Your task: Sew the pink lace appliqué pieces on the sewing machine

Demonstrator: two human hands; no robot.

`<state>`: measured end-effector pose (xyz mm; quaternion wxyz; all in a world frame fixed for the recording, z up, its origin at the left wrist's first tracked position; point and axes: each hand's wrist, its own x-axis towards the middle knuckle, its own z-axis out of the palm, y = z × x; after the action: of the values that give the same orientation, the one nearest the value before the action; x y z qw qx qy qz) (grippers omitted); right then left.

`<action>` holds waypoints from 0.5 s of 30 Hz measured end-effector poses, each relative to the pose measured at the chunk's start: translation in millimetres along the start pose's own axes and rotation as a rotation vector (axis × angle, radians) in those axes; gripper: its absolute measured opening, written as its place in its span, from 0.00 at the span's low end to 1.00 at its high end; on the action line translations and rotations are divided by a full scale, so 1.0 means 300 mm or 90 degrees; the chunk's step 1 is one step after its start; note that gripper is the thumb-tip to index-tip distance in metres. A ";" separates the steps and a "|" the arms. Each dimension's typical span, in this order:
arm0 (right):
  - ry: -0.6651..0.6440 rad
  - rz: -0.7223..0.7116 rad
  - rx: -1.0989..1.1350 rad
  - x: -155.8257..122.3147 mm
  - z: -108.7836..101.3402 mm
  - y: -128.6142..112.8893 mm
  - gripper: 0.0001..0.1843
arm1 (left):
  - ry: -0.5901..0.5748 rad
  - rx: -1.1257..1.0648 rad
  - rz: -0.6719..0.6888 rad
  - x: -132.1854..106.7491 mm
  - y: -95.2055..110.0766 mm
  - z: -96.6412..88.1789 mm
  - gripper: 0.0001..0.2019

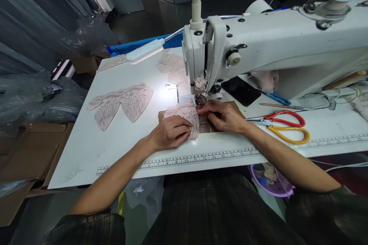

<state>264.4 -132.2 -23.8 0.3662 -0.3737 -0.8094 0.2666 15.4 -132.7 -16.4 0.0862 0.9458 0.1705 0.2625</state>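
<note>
A white sewing machine (273,46) stands on the white table (115,153). Under its needle lies a pale pink lace piece (184,113) on top of a brown sheet (208,124). My left hand (169,132) rests on the lace with fingers curled, pressing it flat. My right hand (224,116) lies just right of the needle, fingertips pinched together on the lace edge and the brown sheet.
More pink lace pieces (123,103) lie to the left and behind the machine (172,67). Red and yellow scissors (283,124), a blue clip (277,98) and a pencil sit at the right. A lamp (145,50) shines on the table. Cardboard boxes (25,153) stand at the left, a purple basket (273,183) below.
</note>
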 end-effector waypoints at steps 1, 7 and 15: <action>-0.004 -0.013 0.015 -0.007 0.001 -0.009 0.18 | -0.006 0.009 0.012 0.002 0.002 -0.001 0.06; -0.064 -0.019 0.037 -0.018 0.009 -0.034 0.16 | -0.026 0.054 0.123 0.016 0.038 -0.012 0.08; -0.149 -0.018 -0.014 -0.054 0.003 -0.139 0.09 | 0.045 -0.067 0.008 0.001 0.043 0.018 0.05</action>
<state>253.9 -169.4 -1.3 0.2688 -0.3327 -0.8546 0.2945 22.1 -145.0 -17.6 0.1283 0.9311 0.1537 0.3050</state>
